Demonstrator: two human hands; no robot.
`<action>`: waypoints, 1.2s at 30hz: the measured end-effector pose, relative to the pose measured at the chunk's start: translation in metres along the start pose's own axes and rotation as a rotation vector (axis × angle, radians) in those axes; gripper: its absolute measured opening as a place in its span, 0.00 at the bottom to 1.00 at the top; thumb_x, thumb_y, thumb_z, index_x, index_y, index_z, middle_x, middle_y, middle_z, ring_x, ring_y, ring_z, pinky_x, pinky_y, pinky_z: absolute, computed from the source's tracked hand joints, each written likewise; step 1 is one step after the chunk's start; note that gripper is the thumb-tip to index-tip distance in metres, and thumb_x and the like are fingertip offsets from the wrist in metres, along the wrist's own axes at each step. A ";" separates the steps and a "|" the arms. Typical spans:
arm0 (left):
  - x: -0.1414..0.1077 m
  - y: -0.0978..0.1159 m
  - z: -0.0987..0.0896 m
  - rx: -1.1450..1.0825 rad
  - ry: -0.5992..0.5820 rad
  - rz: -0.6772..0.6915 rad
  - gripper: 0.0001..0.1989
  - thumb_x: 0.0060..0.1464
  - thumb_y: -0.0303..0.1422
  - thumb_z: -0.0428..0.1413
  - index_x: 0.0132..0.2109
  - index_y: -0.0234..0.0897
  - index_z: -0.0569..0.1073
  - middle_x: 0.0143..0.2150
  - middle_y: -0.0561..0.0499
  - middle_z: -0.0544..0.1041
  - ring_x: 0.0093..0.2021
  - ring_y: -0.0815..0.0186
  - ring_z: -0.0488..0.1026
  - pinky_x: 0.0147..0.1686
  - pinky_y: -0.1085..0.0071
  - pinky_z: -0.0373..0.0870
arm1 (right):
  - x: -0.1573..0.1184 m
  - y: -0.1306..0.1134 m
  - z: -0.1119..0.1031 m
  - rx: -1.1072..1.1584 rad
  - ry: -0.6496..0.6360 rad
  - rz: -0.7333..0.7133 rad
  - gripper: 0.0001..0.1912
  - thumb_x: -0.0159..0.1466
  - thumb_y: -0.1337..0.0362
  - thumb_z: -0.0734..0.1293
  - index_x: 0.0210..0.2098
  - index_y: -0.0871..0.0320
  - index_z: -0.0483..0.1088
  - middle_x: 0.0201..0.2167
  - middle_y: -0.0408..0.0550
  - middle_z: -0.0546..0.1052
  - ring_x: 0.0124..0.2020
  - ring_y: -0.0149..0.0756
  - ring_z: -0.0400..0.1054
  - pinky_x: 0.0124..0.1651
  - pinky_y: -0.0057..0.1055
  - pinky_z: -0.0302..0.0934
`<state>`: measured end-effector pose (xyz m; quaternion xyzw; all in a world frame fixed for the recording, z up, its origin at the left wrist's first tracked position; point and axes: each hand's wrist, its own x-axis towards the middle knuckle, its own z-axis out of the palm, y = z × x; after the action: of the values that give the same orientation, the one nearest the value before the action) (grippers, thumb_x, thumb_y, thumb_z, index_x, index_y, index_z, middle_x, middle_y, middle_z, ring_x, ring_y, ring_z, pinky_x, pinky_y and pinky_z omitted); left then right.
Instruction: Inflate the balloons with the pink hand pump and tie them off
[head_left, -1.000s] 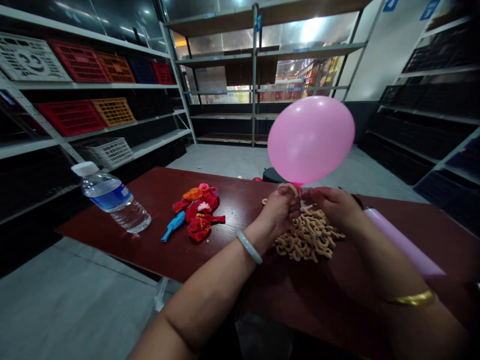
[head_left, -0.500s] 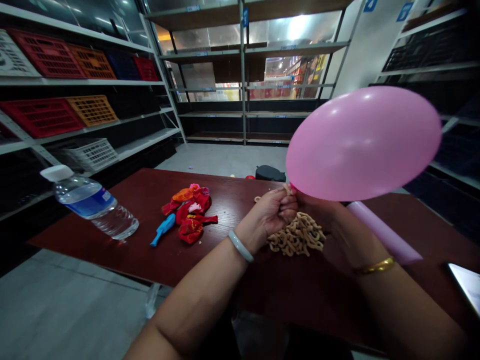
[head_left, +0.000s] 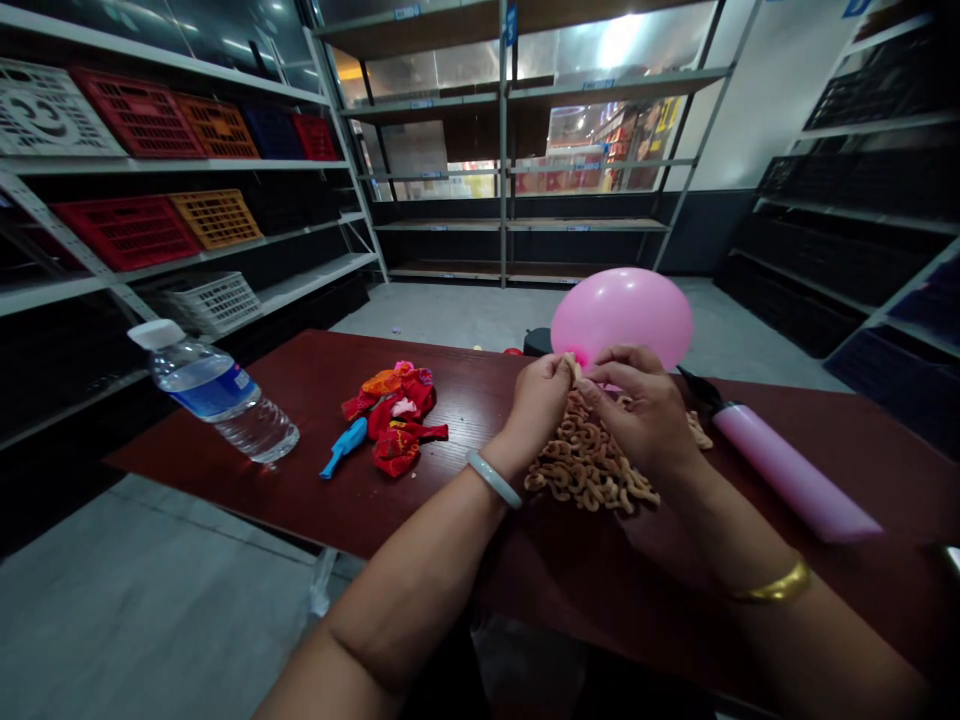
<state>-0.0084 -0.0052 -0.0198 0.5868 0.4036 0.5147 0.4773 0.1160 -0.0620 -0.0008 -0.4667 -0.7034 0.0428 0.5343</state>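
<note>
A blown-up pink balloon [head_left: 621, 312] floats just beyond my hands at the table's far edge, its darker neck toward me. My left hand [head_left: 541, 400], with a pale bangle on its wrist, is closed in a pinch at that neck; a small tan piece shows at its fingertips. My right hand [head_left: 646, 410], wearing a gold bangle, has thumb and forefinger pinched at the same spot, its other fingers bent. Beneath both hands lies a pile of tan curled pieces [head_left: 592, 470], partly hidden by the right hand.
Limp balloons [head_left: 397, 420], red, orange and blue, lie left of centre on the dark red table [head_left: 262, 400]. A water bottle [head_left: 225, 390] stands at the left. A pink hand pump [head_left: 795, 470] with a black nozzle lies at the right. Shelves with crates [head_left: 139, 115] line the left.
The balloon looks much smaller and sits lower and further left, uncovering the right-hand shelves. My right hand, formerly mostly behind the balloon's edge, now shows at the neck.
</note>
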 end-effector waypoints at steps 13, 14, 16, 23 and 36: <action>-0.015 0.001 0.005 0.224 -0.069 0.231 0.11 0.61 0.35 0.51 0.35 0.36 0.76 0.33 0.49 0.78 0.33 0.64 0.71 0.34 0.73 0.62 | 0.001 0.017 -0.007 0.111 -0.036 0.014 0.05 0.62 0.61 0.69 0.37 0.54 0.71 0.34 0.45 0.76 0.36 0.36 0.71 0.42 0.36 0.66; -0.016 0.002 0.005 0.239 -0.072 0.242 0.11 0.61 0.35 0.51 0.35 0.37 0.76 0.32 0.49 0.78 0.33 0.64 0.70 0.33 0.73 0.62 | 0.000 0.019 -0.006 0.129 -0.029 0.048 0.06 0.62 0.60 0.70 0.37 0.54 0.71 0.34 0.45 0.76 0.36 0.36 0.71 0.42 0.36 0.66; -0.018 0.003 0.004 0.273 -0.070 0.269 0.11 0.61 0.35 0.52 0.34 0.37 0.75 0.31 0.50 0.77 0.32 0.64 0.69 0.32 0.73 0.59 | -0.001 0.023 -0.006 0.150 -0.021 0.112 0.09 0.60 0.57 0.71 0.38 0.54 0.72 0.36 0.46 0.76 0.37 0.37 0.72 0.43 0.38 0.67; -0.020 0.007 0.005 0.315 -0.088 0.319 0.09 0.58 0.30 0.53 0.30 0.39 0.71 0.28 0.51 0.74 0.30 0.65 0.65 0.30 0.72 0.54 | 0.004 0.017 -0.017 0.076 -0.086 0.270 0.11 0.59 0.54 0.71 0.32 0.55 0.75 0.28 0.46 0.77 0.29 0.36 0.70 0.33 0.33 0.63; -0.015 0.007 0.006 0.167 -0.162 0.358 0.14 0.64 0.36 0.50 0.31 0.38 0.72 0.30 0.51 0.73 0.32 0.66 0.66 0.35 0.73 0.59 | 0.008 0.004 -0.021 -0.048 -0.015 0.166 0.09 0.59 0.57 0.69 0.30 0.55 0.69 0.27 0.45 0.74 0.28 0.34 0.67 0.33 0.33 0.60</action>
<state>-0.0050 -0.0222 -0.0160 0.7261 0.2944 0.5073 0.3588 0.1349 -0.0633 0.0112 -0.5359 -0.6671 0.0735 0.5123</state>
